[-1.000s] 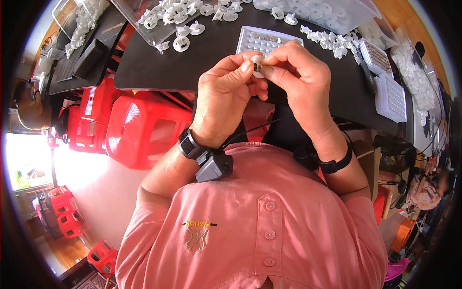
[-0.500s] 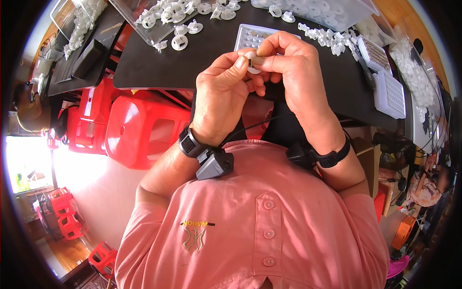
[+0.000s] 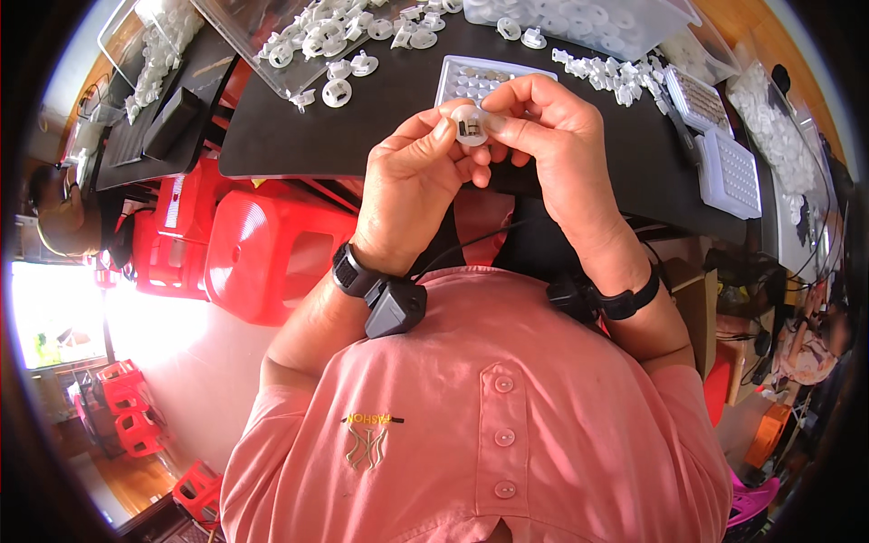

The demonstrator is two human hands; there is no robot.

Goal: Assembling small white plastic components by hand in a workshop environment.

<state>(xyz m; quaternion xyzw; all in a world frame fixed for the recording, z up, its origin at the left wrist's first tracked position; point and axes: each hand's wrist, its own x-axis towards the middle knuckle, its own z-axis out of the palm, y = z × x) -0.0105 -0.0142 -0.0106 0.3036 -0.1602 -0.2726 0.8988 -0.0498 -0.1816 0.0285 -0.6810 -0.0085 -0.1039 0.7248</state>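
A small round white plastic piece (image 3: 471, 132) with a dark and metallic part set in its middle is held up over the table's near edge. My left hand (image 3: 403, 181) pinches its left rim between thumb and fingers. On the opposite side, the thumb and index finger of my right hand (image 3: 566, 136) close on its right rim. The lower fingers of both hands curl beneath it, partly hidden. Just beyond my hands lies a white tray (image 3: 442, 81) with rows of small round cells, partly covered by my right fingers.
Loose white plastic parts (image 3: 326, 36) lie scattered at the back left near a clear bin (image 3: 262, 63). Another clear bin (image 3: 579, 20) of round parts stands behind. To the right are a heap of small white pieces (image 3: 625, 80) and a celled tray (image 3: 729, 172). Red stools (image 3: 262, 253) stand left.
The white piece has turned from nearly edge-on to face up, showing its dark and metallic middle. Both hands keep their pinch, with the right thumb shifted along the rim.
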